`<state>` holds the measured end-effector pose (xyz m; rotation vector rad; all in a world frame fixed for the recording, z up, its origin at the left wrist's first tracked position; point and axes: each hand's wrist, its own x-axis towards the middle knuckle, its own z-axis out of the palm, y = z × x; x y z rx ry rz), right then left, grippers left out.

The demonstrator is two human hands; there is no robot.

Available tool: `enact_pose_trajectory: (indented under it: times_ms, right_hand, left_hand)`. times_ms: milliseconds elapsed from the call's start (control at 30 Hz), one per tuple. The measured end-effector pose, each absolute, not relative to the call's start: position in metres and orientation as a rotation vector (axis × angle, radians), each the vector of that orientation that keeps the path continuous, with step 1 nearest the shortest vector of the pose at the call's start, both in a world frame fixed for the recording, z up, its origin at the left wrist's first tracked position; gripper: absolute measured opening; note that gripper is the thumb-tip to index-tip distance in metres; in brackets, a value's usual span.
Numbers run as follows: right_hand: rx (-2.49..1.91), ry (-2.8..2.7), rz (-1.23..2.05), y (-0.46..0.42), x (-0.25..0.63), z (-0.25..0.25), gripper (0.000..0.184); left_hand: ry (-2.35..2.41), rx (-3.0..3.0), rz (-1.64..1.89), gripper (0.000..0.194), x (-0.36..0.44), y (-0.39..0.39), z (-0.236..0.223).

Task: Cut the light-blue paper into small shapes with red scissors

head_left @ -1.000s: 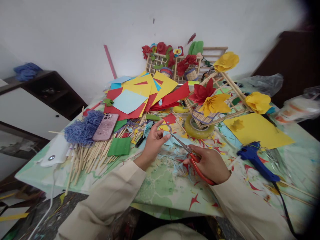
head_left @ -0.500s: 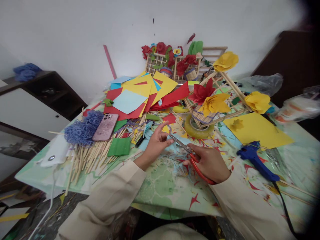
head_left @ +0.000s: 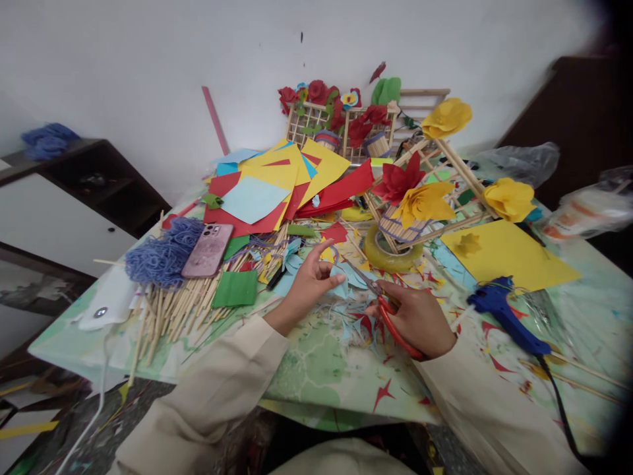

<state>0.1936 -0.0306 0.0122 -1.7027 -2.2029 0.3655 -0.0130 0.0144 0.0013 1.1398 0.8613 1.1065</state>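
My left hand (head_left: 306, 285) pinches a small piece of light blue paper (head_left: 346, 280) between thumb and fingers, just above the table. My right hand (head_left: 418, 316) grips red-handled scissors (head_left: 383, 305), whose blades reach into the blue paper. Both hands hover over the table's middle, amid blue and red paper scraps (head_left: 359, 326). Cream sleeves cover both forearms.
Coloured paper sheets (head_left: 277, 181) are piled behind the hands. A pink phone (head_left: 208, 249) lies on blue yarn (head_left: 158, 254) beside wooden sticks (head_left: 173, 307) at left. A tape roll (head_left: 390, 254), stick frames with paper flowers (head_left: 425, 201), a yellow sheet (head_left: 509, 254) and a blue glue gun (head_left: 504, 313) lie right.
The scissors have cut further into the blue paper, and my left hand has turned the piece slightly. Both hands stay in the same place.
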Motion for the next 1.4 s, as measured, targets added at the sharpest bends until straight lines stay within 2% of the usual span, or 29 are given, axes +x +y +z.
enact_pose_trajectory:
  times_ms: [200,367,633,833,1033,1267,1400]
  right_hand:
    - [-1.397,-1.723,0.750,-0.026,0.187,0.002,0.049]
    - [-1.214,-1.599,1.028,-0.024,0.174,0.000,0.050]
    - [-1.212,-1.589,1.044,-0.026,0.172,0.003,0.045]
    - [-1.236,-1.450,1.119,-0.025,0.171,0.003,0.037]
    - [-1.236,-1.590,0.962,-0.024,0.170,-0.007,0.039]
    - [-1.583,-2.087,0.291,-0.022,0.199,0.007,0.048]
    - [-1.589,-2.261,0.260,-0.021,0.206,0.013,0.051]
  left_hand:
    - [0.826,1.234,0.842,0.092,-0.001,0.001,-0.008]
    - [0.731,1.313,0.674,0.102,0.006,-0.006,-0.018]
    - [0.824,1.312,0.700,0.101,0.002,-0.004,-0.009]
    - [0.913,1.265,0.908,0.094,0.000,-0.001,-0.006]
    - [0.894,1.149,0.998,0.091,0.002,0.002,-0.009]
    - [0.944,1.119,1.104,0.091,-0.008,0.013,-0.009]
    - [0.981,1.106,1.153,0.090,-0.012,0.017,-0.005]
